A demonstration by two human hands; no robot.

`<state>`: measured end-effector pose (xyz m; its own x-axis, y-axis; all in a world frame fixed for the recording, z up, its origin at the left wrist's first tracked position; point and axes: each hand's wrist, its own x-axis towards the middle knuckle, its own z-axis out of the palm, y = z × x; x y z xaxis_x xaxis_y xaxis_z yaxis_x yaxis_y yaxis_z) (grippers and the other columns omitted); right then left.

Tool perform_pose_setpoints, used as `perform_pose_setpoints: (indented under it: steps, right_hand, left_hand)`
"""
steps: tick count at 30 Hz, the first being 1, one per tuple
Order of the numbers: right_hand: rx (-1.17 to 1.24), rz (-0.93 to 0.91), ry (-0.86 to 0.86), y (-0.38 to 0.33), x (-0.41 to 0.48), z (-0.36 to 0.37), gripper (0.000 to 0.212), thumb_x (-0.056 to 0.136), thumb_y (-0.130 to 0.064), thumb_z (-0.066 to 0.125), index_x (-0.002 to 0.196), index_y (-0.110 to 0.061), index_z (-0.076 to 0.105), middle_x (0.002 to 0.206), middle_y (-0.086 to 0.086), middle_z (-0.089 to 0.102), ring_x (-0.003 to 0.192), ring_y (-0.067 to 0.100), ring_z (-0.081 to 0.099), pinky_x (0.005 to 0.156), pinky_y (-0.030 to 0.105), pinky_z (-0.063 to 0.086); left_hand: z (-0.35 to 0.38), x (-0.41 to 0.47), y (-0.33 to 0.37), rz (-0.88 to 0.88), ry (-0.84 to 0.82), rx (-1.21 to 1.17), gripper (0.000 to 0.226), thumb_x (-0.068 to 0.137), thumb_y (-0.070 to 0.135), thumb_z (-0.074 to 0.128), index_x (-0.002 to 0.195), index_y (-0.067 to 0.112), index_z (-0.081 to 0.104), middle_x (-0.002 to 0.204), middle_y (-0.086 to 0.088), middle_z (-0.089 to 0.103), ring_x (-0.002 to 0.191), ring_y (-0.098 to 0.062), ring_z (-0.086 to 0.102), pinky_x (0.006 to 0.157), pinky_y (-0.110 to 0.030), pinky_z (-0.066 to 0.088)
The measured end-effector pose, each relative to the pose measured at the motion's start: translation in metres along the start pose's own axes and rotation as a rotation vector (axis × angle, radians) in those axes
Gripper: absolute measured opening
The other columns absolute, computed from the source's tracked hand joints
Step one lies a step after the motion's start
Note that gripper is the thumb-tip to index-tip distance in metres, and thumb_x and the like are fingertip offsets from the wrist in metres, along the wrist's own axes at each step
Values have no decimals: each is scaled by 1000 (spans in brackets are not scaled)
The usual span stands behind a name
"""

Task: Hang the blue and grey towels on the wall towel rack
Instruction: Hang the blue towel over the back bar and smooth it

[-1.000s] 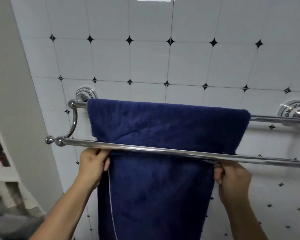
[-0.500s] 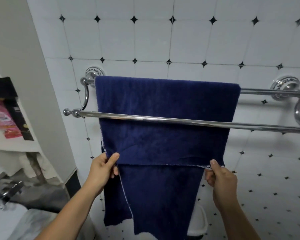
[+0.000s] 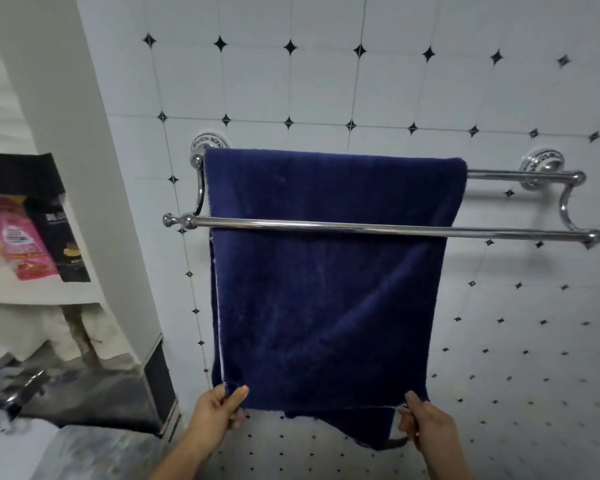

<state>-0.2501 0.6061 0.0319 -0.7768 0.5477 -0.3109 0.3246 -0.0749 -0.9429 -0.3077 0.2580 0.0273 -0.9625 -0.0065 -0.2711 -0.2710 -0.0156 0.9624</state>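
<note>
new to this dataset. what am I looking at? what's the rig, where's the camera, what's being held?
There is no robot here: a person works with two bare hands. Every frame comes from one wide-angle camera worn on the person's head, looking forward and down, so the arms enter from the bottom.

On the tiled wall is a chrome towel rack with a rear bar and a lower front bar. The blue towel is draped over the rear bar and hangs behind the front one. The left hand pinches its lower left corner and the right hand its lower right corner.

The grey towel is not in view. At the left, a shelf holds a pink packet and a black box.
</note>
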Motion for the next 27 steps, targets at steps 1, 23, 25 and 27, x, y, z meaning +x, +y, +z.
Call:
perform_pose_setpoints:
  steps: [1, 23, 25, 27]
  right_hand:
    - [-17, -5, -3, -1, -6, 1, 52, 95, -28, 62, 53, 2, 60, 50, 17, 57, 44, 21, 47, 50, 26, 38]
    - [-65, -376, -248, -137, 4, -13, 15, 92, -5, 61, 100, -13, 71, 102, -1, 73, 90, 10, 69, 70, 14, 52]
    - [-51, -367, -236, -125, 1, -13, 20, 89, 1, 62, 99, -14, 71, 102, 3, 74, 93, 19, 70, 74, 24, 56]
    - [-58, -339, -214, -109, 0, -14, 20, 88, 4, 63, 99, -11, 71, 100, 5, 74, 93, 23, 70, 77, 32, 59]
  left_hand:
    - [-2, -1, 2, 13, -7, 12, 20, 92, 14, 62, 88, -6, 62, 66, -12, 58, 51, -16, 53, 55, -30, 46]
    - [-1, 14, 148, 350, 38, -9, 15, 95, 22, 60, 100, 11, 70, 101, -9, 75, 90, -26, 71, 83, -41, 55]
    - [-2, 16, 147, 332, 42, 10, 15, 96, 21, 59, 99, 11, 69, 101, -11, 74, 90, -27, 71, 84, -42, 55]
    - [0, 15, 142, 306, 38, 35, 16, 96, 21, 58, 101, 10, 68, 102, -12, 74, 91, -29, 71, 84, -44, 56]
